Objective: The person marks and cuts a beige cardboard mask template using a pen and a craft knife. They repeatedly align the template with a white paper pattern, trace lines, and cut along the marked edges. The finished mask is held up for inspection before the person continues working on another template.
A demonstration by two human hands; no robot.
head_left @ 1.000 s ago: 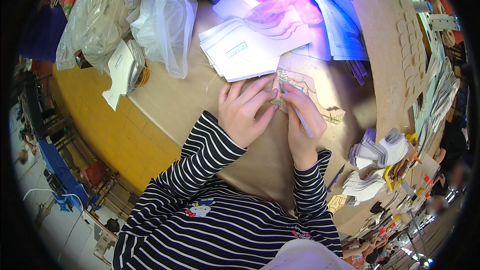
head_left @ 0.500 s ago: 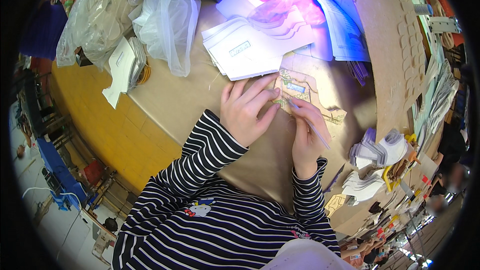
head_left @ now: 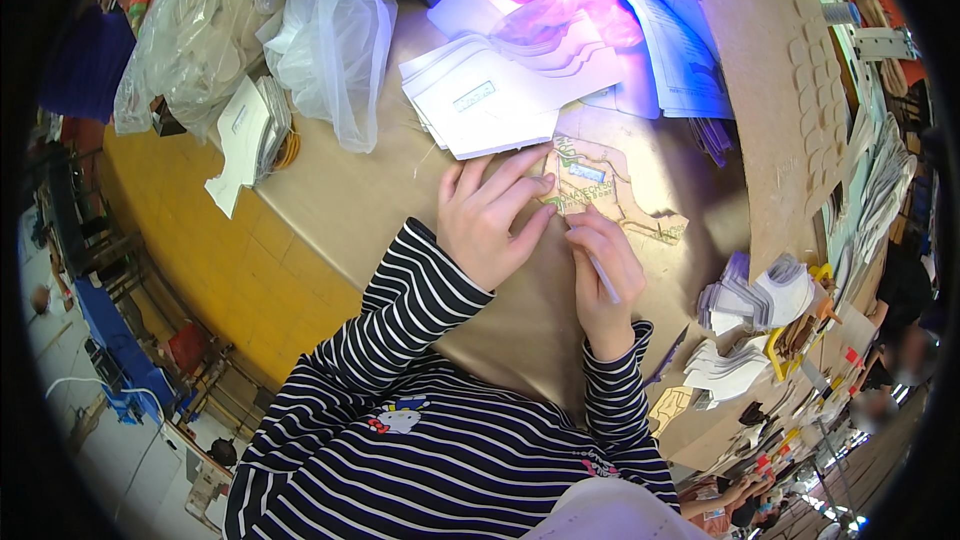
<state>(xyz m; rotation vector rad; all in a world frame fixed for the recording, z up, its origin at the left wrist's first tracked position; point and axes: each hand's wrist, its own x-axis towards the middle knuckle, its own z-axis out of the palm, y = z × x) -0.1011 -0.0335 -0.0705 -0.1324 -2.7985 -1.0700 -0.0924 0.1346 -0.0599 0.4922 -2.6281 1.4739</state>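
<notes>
Printed template (head_left: 630, 202) lies on the counter (head_left: 375, 205), just right of the left hand (head_left: 488, 215), whose spread fingertips bear on its left edge, presumably to steady it. Right hand (head_left: 606, 265) is closed around a slim pen-like tool (head_left: 606, 282), apparently for fine control. Tool tip and covered template edge cannot be made out.

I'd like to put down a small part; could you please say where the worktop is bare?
The brown worktop is bare between the left hand and the white plastic bag, and between the striped sleeves. The far side is crowded with white stacked pieces, the right with a cardboard sheet.
</notes>
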